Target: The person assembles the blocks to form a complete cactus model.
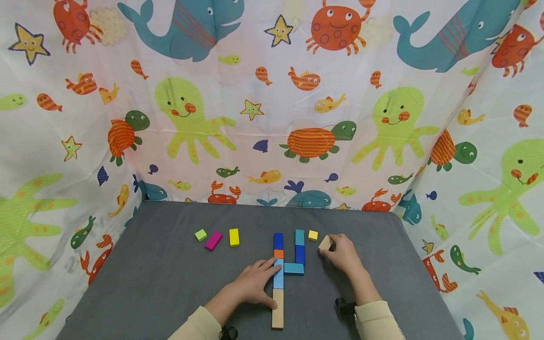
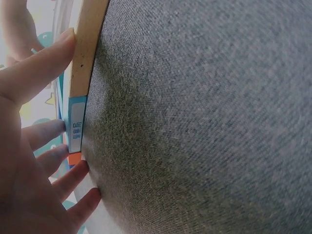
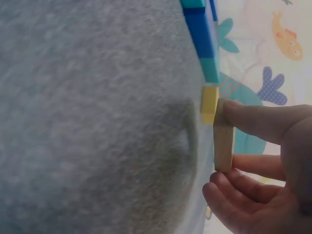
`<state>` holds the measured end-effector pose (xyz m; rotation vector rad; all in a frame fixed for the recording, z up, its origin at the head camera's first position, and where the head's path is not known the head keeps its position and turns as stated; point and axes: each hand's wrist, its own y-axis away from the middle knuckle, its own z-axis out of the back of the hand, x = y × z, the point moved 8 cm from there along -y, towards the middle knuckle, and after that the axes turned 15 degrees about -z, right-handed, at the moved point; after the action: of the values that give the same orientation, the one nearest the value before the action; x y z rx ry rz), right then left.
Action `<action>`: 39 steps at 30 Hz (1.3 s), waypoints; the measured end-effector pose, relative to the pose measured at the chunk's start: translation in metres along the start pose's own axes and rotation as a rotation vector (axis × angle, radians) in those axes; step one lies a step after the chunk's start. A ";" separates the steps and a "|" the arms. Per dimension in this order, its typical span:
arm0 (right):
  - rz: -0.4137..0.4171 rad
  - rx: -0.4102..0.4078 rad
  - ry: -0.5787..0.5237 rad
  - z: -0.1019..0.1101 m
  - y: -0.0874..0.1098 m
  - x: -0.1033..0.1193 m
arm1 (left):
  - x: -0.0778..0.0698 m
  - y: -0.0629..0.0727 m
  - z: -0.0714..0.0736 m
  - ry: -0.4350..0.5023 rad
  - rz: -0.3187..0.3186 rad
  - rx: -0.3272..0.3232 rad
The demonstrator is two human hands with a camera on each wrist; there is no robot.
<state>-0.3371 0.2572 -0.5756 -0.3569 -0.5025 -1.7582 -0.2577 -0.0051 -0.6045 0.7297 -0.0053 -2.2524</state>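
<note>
My right hand [image 1: 345,255] pinches a plain wooden block [image 3: 224,141] between thumb and fingers, at the right of the block layout. Just left of it sits a small yellow cube [image 1: 312,235]. The left hand [image 1: 255,282] has its fingers spread along a row of blocks. Its fingertips rest on a light blue block [image 1: 278,279], and the thumb touches a long plain wooden block [image 1: 277,317] below. Further up that row are an orange block [image 1: 278,254] and a blue block [image 1: 278,240]. Beside them stand a teal block [image 1: 299,237], another blue block [image 1: 300,254] and a crosswise light blue block [image 1: 294,269].
Loose on the grey tabletop [image 1: 170,283], to the left, lie a green cube [image 1: 200,235], a magenta block [image 1: 213,241] and a yellow block [image 1: 234,237]. A curtain [image 1: 255,132] printed with sea animals borders the table at the back and sides.
</note>
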 end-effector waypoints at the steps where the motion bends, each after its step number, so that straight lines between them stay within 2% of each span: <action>1: 0.002 0.000 -0.003 0.001 0.000 0.002 | 0.000 0.000 0.000 -0.001 -0.001 -0.001; 19: 0.066 -0.017 -0.015 0.004 0.000 0.026 | -0.006 0.004 0.007 -0.002 -0.024 -0.010; 30: 0.058 -0.015 -0.020 -0.001 -0.001 0.035 | -0.004 0.003 0.003 0.003 0.000 -0.005; 39: 0.078 -0.014 -0.031 -0.005 -0.001 0.048 | -0.002 0.003 0.001 0.012 -0.005 -0.004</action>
<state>-0.3495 0.2146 -0.5570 -0.4093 -0.4922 -1.6839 -0.2550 -0.0060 -0.6017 0.7418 0.0064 -2.2518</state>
